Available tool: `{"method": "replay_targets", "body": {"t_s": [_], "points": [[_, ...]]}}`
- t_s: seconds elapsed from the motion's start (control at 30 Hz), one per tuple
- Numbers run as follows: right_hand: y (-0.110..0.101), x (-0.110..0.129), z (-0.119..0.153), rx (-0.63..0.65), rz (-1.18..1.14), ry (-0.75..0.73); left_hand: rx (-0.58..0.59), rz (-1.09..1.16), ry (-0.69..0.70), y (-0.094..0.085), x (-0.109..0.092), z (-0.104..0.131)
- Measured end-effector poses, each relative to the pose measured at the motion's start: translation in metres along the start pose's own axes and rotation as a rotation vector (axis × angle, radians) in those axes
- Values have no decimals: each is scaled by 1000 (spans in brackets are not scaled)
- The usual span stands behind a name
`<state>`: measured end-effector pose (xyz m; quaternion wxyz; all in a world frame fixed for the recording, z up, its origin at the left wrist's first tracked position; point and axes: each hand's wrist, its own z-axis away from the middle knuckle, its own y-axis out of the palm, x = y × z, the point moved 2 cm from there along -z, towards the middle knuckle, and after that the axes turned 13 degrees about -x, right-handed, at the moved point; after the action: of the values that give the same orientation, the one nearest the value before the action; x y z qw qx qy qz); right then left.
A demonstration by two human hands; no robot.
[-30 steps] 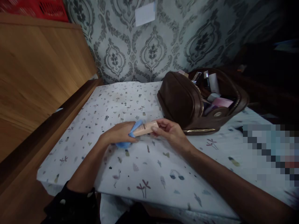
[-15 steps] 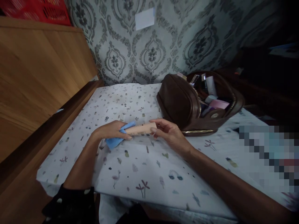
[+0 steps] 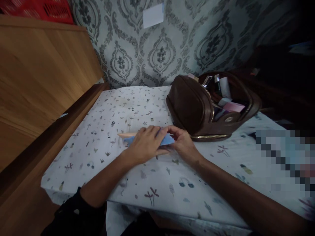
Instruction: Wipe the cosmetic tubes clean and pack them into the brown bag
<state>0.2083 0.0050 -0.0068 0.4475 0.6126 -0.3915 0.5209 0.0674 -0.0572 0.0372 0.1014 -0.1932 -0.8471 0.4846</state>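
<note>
My left hand [image 3: 146, 144] is closed over a blue cloth [image 3: 166, 140] wrapped around a peach cosmetic tube [image 3: 126, 134]. Only the tube's flat crimped end shows, sticking out to the left of my fingers. My right hand [image 3: 181, 144] grips the tube's other end, which the cloth and fingers hide. Both hands hover just above the patterned white tablecloth [image 3: 157, 177] near the table's middle. An open brown toiletry bag [image 3: 192, 105] stands just behind my right hand.
The bag holds several small bottles and a pink box [image 3: 233, 107]. A wooden cabinet [image 3: 41, 75] borders the table on the left, with a red crate [image 3: 36, 9] on top. Patterned wallpaper with a white note [image 3: 153, 15] stands behind. Dark furniture lies at the right.
My left hand has slid rightward along the tube with the blue cloth, from its left end to its right part. The tube's left end now shows bare. My right hand stayed put.
</note>
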Motion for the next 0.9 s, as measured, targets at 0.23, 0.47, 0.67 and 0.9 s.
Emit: {"method": "replay_targets", "body": {"t_s": [0.23, 0.47, 0.67, 0.9], "points": [[2, -4, 1, 7, 25, 72, 294, -44, -100, -7, 36, 6], [-6, -9, -8, -89, 39, 113, 350, 80, -284, -13, 86, 16], [-4, -5, -5, 25, -5, 12, 311, 284, -390, -11, 95, 21], [3, -10, 0, 78, 150, 10, -147, 37, -331, -6, 66, 15]]}}
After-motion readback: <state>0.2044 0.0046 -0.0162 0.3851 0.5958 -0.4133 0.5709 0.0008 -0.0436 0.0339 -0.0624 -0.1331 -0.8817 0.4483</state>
